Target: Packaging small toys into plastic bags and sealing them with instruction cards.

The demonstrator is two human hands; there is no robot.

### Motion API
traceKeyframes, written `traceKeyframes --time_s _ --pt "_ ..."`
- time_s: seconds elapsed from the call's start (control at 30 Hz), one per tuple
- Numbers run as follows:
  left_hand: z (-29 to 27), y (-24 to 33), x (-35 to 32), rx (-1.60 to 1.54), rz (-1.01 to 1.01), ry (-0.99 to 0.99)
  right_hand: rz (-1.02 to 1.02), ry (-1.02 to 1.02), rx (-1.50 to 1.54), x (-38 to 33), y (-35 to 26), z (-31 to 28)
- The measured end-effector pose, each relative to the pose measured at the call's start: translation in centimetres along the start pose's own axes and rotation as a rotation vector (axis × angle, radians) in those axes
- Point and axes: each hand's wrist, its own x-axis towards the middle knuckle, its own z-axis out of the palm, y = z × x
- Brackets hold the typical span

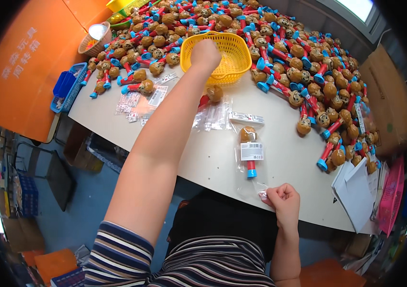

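The transparent bag (242, 187) was thin, glossy, creased plastic around a figure-headed toy (248, 134) of smooth, shiny, hard-looking plastic. The barcode label (251, 151) looked like paper. The yellow basket (242, 73) was perforated plastic with a light sheen; the tabletop (198, 160), smooth and fairly matt; the carton (388, 98), dull cardboard; the striped shirt (213, 260), matt cloth.

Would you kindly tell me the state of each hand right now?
Left hand: over the yellow basket, fingers hidden; grip cannot be told.
Right hand: closed, pinching the near end of a clear bag.
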Motion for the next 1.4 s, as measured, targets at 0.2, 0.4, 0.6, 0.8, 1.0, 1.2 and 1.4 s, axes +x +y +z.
traceKeyframes --time_s 0.2,0.4,0.6,0.8,1.0,1.2,1.4 --pt "-2.4 -0.7 -4.8 -0.003 0.465 0.358 -0.064 -0.014 -0.125 -0.4 -0.7 -0.8" --pt "-6.9 0.5 -22.0 -0.403 0.805 -0.068 -0.794 -0.08 -1.036 1.1 -2.3 -4.2" --pt "-3.9 -1.4 -30.6 -0.391 0.841 -0.142 -1.302 -0.351 -1.243 3.6 -3.2 -3.4" --pt "-2.1 -0.6 -32.9 -0.389 0.851 0.002 -1.388 -0.457 -1.214 4.0 -2.7 -3.0" --pt "-1.9 -1.0 -33.3 -0.518 0.676 -0.049 -1.169 -0.483 -1.101 3.9 -2.5 -2.8" --pt "-3.4 0.5 -33.8 -0.569 0.378 -0.15 -0.754 -0.474 -0.858 3.5 -3.2 -1.3" --pt "-3.5 1.2 -34.3 -0.476 0.251 -0.201 -0.249 -0.407 -0.73 2.5 -4.4 0.3"
